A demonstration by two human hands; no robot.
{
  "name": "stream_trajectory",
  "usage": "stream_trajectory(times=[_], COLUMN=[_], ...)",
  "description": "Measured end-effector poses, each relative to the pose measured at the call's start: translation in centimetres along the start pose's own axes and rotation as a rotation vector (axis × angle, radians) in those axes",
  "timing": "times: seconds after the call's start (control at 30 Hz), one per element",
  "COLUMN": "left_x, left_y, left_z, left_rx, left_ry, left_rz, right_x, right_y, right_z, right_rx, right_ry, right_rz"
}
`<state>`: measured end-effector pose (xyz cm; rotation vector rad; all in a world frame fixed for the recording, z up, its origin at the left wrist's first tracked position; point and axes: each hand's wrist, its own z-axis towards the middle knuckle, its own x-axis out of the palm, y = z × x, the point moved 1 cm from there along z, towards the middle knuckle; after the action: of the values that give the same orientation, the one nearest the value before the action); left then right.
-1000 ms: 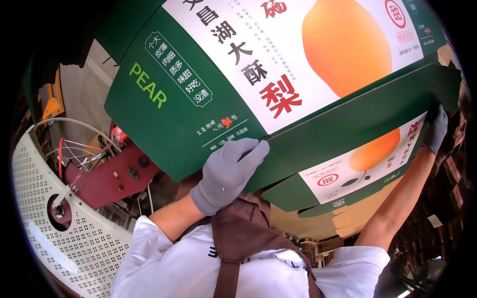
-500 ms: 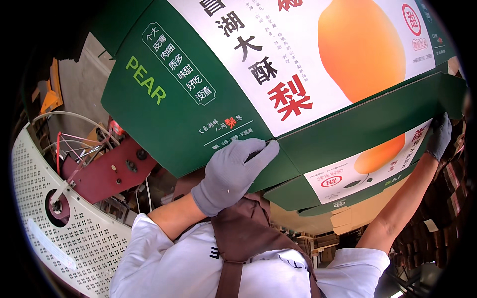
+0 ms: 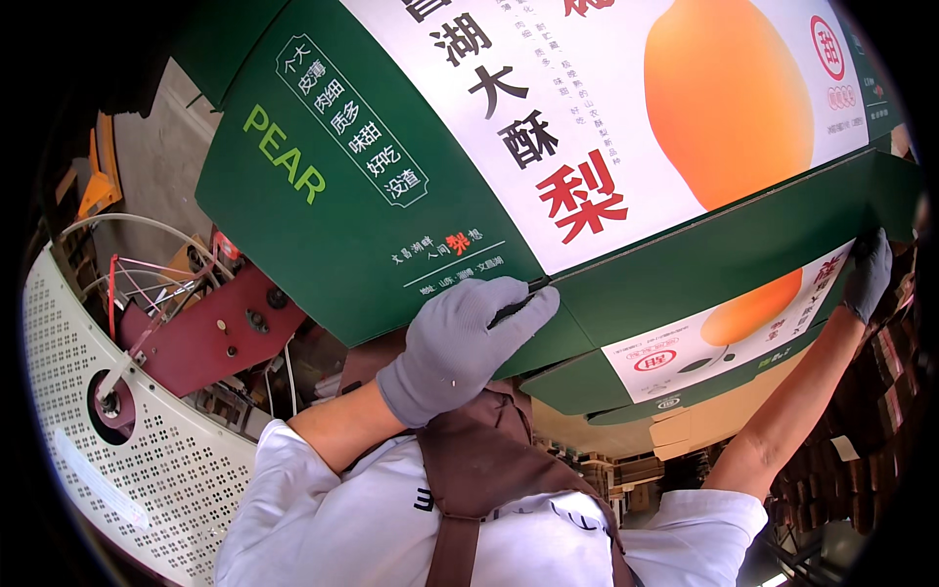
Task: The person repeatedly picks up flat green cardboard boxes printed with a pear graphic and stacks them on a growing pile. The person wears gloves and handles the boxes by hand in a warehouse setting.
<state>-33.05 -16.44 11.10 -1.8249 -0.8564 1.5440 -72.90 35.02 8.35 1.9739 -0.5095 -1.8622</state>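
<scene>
A large printed cardboard carton (image 3: 293, 225), dark green with a white panel and an orange-yellow fruit picture, fills the upper part of the head view. Its near side (image 3: 577, 318) folds down and bears a smaller fruit picture. My left hand (image 3: 465, 347), in a grey glove, is closed on the carton's near left corner, thumb along the edge; some fingertips are hidden. At the far right end of the near side, my right hand (image 3: 869, 274), gloved too, grips the carton edge. Its fingers are partly covered by a green flap (image 3: 895, 186).
To the left stands a machine with a pale perforated guard (image 3: 186, 499), a dark red arm (image 3: 215, 333) and thin cables. An orange metal piece (image 3: 100, 181) lies beyond it. Stacks of brown cardboard (image 3: 861, 421) stand at the right. Plain cardboard (image 3: 704, 421) shows below the carton.
The carton has shifted slightly to the right in view, and both hands moved a little with it. The hold of each hand looks the same.
</scene>
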Motion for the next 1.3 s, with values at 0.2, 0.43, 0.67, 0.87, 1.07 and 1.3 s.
stream_trajectory(times=[0.2, 0.43, 0.67, 0.87, 1.07, 1.3], left_x=[0.2, -0.2, 0.1, -0.3, -0.1, -0.7], left_y=[0.1, -0.2, -0.2, -0.1, -0.1, -0.5], left_z=[-0.2, 0.2, 0.6, 1.1, 1.4, 0.7], left_rx=[-0.024, -0.054, -0.069, -0.061, -0.042, -0.061], left_ry=[0.005, 0.04, 0.027, 0.059, 0.122, 0.09], left_rz=[0.037, 0.054, 0.05, 0.032, 0.031, 0.041], right_x=[0.7, -0.9, -0.6, -0.8, 1.6, 3.6], right_y=[1.4, 0.6, 1.5, 0.7, 1.1, 7.6], right_z=[-0.4, -0.4, -0.3, 0.4, -0.9, -3.6], right_rx=[0.158, -0.015, -0.03, 0.171, 0.231, 0.342], right_ry=[-0.04, 0.044, 0.062, 0.003, -0.088, -0.25], right_rz=[0.117, -0.093, -0.081, 0.075, 0.336, 0.499])
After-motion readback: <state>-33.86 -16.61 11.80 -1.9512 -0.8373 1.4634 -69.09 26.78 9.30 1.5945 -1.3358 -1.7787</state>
